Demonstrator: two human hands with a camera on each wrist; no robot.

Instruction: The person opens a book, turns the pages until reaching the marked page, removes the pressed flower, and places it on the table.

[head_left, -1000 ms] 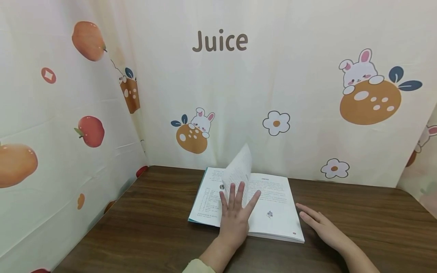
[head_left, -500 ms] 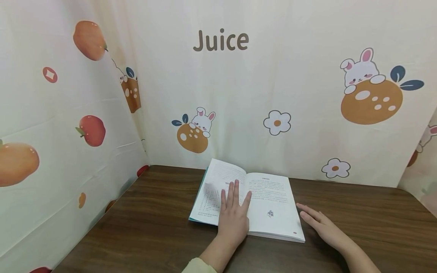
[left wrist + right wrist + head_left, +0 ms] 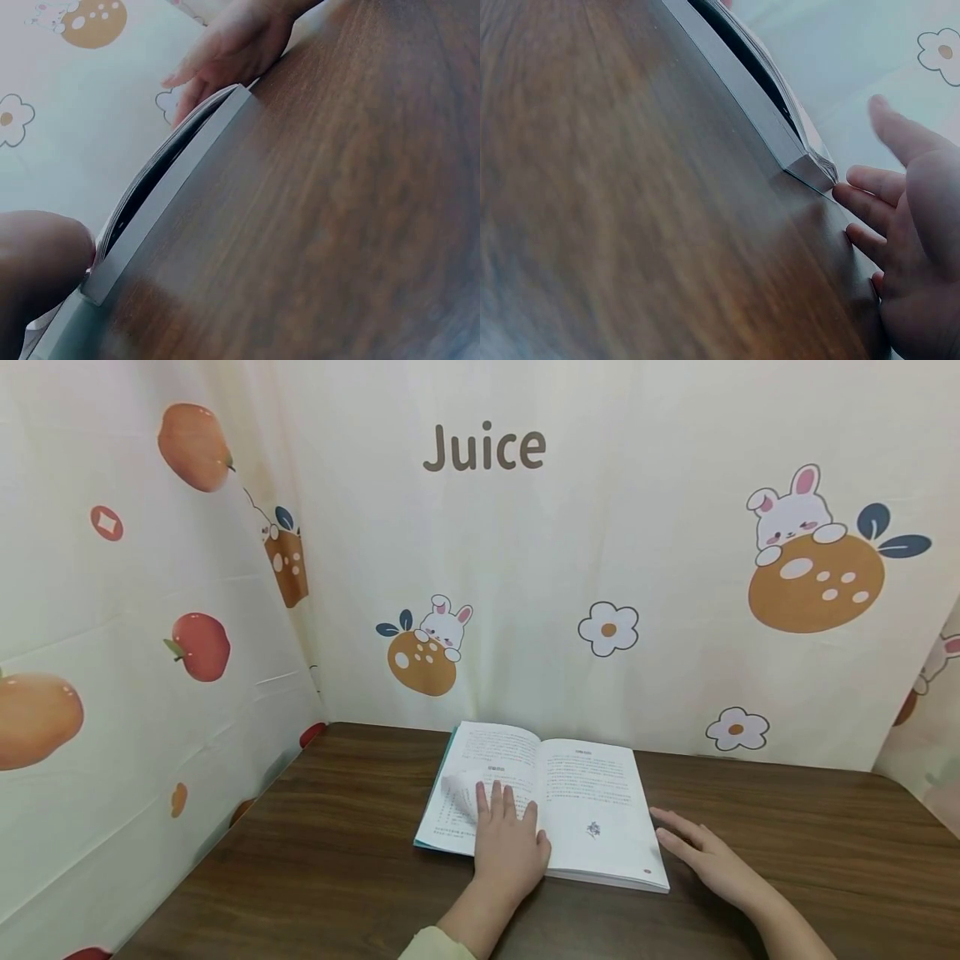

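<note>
An open book lies on the table, its pages printed with small text and a little drawing on the right page. My left hand rests on the lower part of the left page with fingers spread flat. Under its fingers the lower left of a page curls up, showing the sheet beneath. Beside the book's right edge my right hand is held with fingers extended and holds nothing. In the right wrist view, fingertips of the right hand are right at the book's corner.
The dark wood table stretches around the book on both sides. A cream curtain printed with fruit, rabbits and flowers hangs behind the table, close to the book's far edge. Another printed curtain hangs along the left.
A raised page has come down to the left and now lies mostly on the left side. My left hand has drawn slightly downward and left over it. The right hand has stayed put.
</note>
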